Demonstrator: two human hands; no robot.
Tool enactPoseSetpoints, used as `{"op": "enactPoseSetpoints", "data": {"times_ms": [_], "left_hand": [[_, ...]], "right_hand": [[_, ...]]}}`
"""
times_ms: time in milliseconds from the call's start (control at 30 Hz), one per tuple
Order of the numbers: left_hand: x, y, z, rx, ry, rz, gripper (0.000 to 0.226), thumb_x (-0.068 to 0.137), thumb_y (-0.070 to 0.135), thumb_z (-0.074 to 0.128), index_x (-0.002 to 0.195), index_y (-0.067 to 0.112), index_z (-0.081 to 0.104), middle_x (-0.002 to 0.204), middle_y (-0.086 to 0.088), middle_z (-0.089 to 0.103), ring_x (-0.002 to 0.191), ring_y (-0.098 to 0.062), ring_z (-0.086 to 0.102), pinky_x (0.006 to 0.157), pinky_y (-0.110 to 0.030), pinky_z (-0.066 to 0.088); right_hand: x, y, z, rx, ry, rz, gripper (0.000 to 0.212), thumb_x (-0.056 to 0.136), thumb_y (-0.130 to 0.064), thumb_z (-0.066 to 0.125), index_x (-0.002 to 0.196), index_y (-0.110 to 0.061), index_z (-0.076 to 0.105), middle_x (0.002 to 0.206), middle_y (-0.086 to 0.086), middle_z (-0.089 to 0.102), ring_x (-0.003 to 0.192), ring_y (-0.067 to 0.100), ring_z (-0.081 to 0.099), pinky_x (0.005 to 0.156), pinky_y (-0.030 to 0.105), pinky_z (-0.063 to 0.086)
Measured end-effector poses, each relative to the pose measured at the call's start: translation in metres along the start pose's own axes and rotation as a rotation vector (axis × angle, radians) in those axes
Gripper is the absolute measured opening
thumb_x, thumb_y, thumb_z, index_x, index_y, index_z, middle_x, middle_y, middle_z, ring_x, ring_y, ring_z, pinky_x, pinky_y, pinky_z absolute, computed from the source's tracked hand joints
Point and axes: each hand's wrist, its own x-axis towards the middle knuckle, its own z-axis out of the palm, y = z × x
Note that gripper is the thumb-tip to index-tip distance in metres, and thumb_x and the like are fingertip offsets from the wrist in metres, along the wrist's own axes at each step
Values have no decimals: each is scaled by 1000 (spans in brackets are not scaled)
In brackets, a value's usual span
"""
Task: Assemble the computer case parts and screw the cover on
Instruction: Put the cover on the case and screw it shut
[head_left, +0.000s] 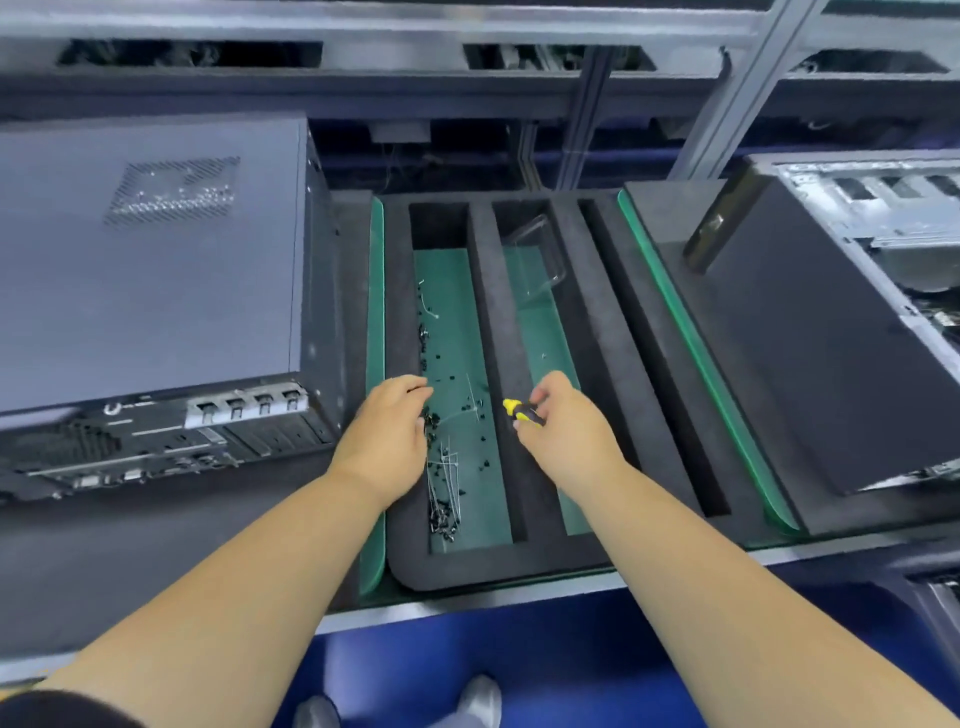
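Left hand: The left hand (387, 428), at about 7 o'clock of centre, reaches palm-down over the near end of the left trough of the foam tray (467, 564); its fingers are curled over the heap of small black screws (432, 418), though whether any screw is pinched cannot be told.

Right hand: The right hand (566, 428), at about 5 o'clock of centre, grips a yellow-and-black screwdriver (522, 412); fingers and thumb are wrapped round the handle, whose yellow end points toward 10 o'clock over the foam divider between the two troughs.

Screws: Black screws lie scattered along the green floor of the left trough, thickest at its near end, mixed with thin pale ties (447, 467).

Closed case: A dark computer case (150, 260) with its cover on lies flat at 9 o'clock, vent grille facing up, its rear port panel turned toward the person.

Open case: A second case (878, 218) sits at 3 o'clock with bare metal bays showing; a dark panel (810, 358) lies tilted against its near side.

Middle trough: A clear plastic box (537, 254) rests at the far end, at about 12 o'clock.

Below: Two grey shoes (480, 699) stand on a blue floor at 6 o'clock.
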Motion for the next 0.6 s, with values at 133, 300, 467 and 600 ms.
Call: {"op": "enactPoseSetpoints", "data": {"times_ms": [133, 300, 467, 600], "left_hand": [[4, 0, 11, 131, 23, 38, 52, 90, 2, 45, 140, 14, 48, 141, 1, 41, 135, -20, 30, 113, -36, 29], [5, 3, 13, 177, 68, 52, 43, 87, 1, 48, 128, 8, 57, 135, -1, 46, 130, -21, 33, 107, -33, 31], [7, 1, 15, 182, 83, 66, 32, 85, 1, 49, 114, 4, 62, 131, -5, 50, 126, -24, 37, 103, -34, 32], [7, -1, 16, 165, 85, 65, 25, 85, 1, 49, 106, 5, 63, 129, -6, 50, 125, -25, 36, 101, -35, 34]], "right_hand": [[0, -4, 0, 41, -19, -84, 13, 87, -24, 62, 88, -27, 49, 85, -6, 61, 74, 20, 58, 60, 34, 47], [-4, -11, 4, 81, -63, -174, 19, 87, -43, 68, 85, -30, 54, 77, -7, 58, 70, 12, 54, 55, 28, 40], [-13, -11, 18, 96, -154, -261, 16, 86, -37, 66, 80, -27, 54, 69, -6, 57, 69, 15, 52, 58, 28, 35], [-23, -5, 37, 69, -179, -309, 12, 84, -30, 66, 78, -25, 56, 69, -8, 58, 83, 10, 47, 68, 17, 29]]}}
